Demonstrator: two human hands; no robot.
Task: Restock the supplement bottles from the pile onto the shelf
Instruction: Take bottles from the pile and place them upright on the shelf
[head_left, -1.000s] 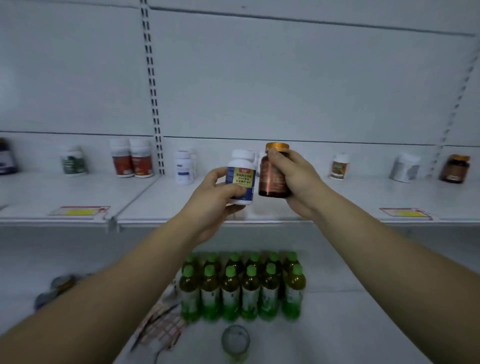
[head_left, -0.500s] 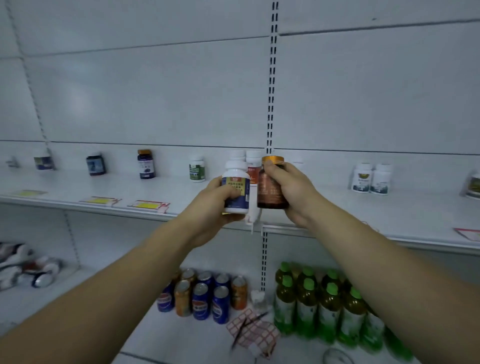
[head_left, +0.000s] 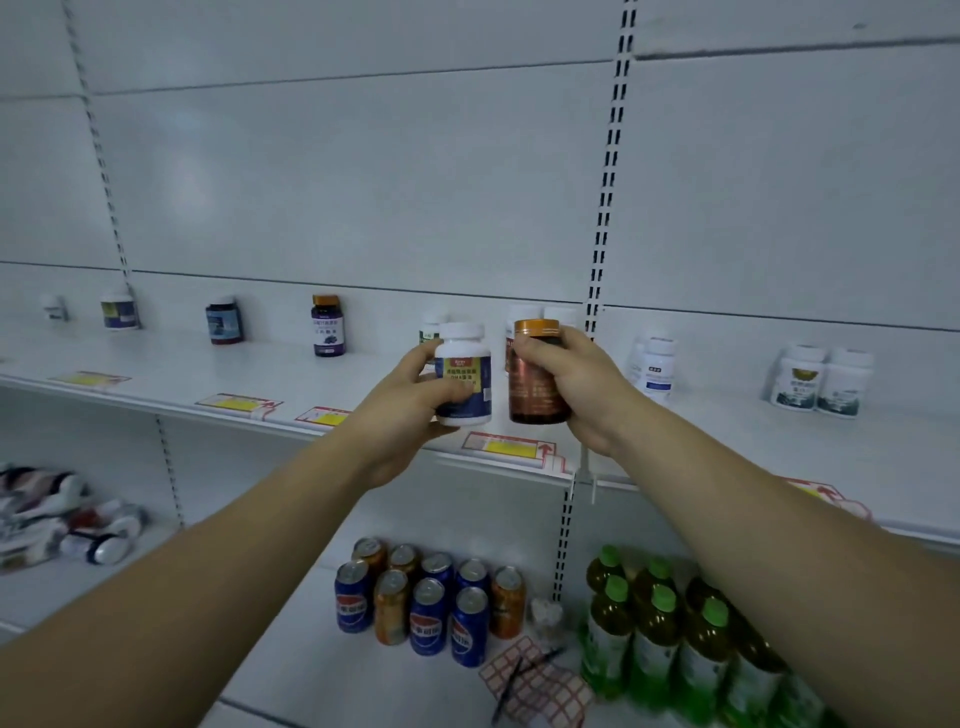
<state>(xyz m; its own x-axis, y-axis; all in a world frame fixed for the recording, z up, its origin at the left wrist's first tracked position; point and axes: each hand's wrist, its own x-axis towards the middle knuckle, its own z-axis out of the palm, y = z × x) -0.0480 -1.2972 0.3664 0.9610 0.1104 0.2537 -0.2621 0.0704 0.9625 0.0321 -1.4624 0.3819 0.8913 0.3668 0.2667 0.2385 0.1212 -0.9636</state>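
My left hand (head_left: 402, 402) grips a white bottle with a blue and yellow label (head_left: 463, 371), held upright in front of the white shelf (head_left: 260, 379). Beside it, my right hand (head_left: 582, 387) grips an amber bottle with a gold cap (head_left: 535, 382), also upright. The two bottles are a small gap apart, just above the shelf's front edge. Along the shelf's back stand a dark purple bottle (head_left: 327, 326), a dark blue jar (head_left: 224, 320), a white bottle with a blue label (head_left: 655, 366) and a pair of white bottles (head_left: 820, 379).
Price tags (head_left: 511, 447) line the shelf's front lip. On the lower shelf stand several soda cans (head_left: 428, 603) and several green-capped drink bottles (head_left: 665, 634), with a red-grid sheet (head_left: 540, 686) in front. Wrapped packs (head_left: 57, 514) lie at the lower left. A slotted upright (head_left: 605, 208) divides the back wall.
The view has swung left along the shelf, bringing the soda cans and the purple bottle into sight. Both hands keep their bottles raised side by side in front of the shelf.
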